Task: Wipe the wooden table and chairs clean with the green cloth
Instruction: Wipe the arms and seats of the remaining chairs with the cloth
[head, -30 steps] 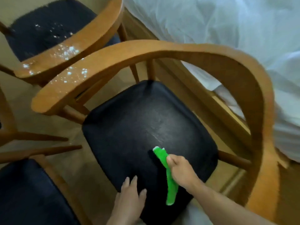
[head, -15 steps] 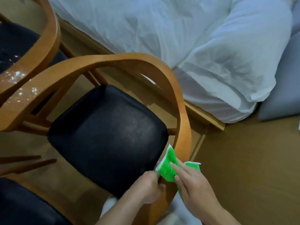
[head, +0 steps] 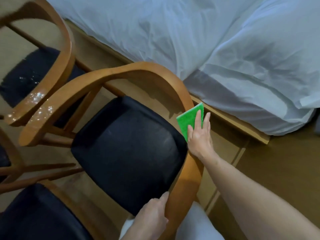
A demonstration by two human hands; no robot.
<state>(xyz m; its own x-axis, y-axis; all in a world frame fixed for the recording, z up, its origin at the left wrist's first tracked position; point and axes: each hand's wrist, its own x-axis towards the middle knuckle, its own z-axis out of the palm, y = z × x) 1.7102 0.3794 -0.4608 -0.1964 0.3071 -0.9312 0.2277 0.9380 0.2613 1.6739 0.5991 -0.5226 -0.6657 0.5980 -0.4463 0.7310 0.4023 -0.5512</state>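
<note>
Green cloth [head: 189, 119] is lying on the chair's wooden arm [head: 187, 170] under the right hand's [head: 199, 134] flat, straight fingers, while the left hand [head: 152, 220] is gripping the arm's near end, and white specks [head: 40, 103] are waiting on other arms.

The nearest chair [head: 131, 73] is warm, honey-coloured wood with a smooth varnished finish that catches a soft sheen along its curved arm rail. Its seat pad [head: 128, 149] looks like dark leather or leatherette, matt, faintly scuffed and greyish in the middle. The green cloth [head: 187, 119] is bright and nubbly, a fuzzy microfibre kind of weave. The chair behind [head: 57, 54] has the same glossy wood, speckled with glistening white flecks near its arm end. The bed sheet [head: 225, 49] is thin white fabric, matt and creased. The floor [head: 280, 161] is smooth brown wood-look boarding.
</note>
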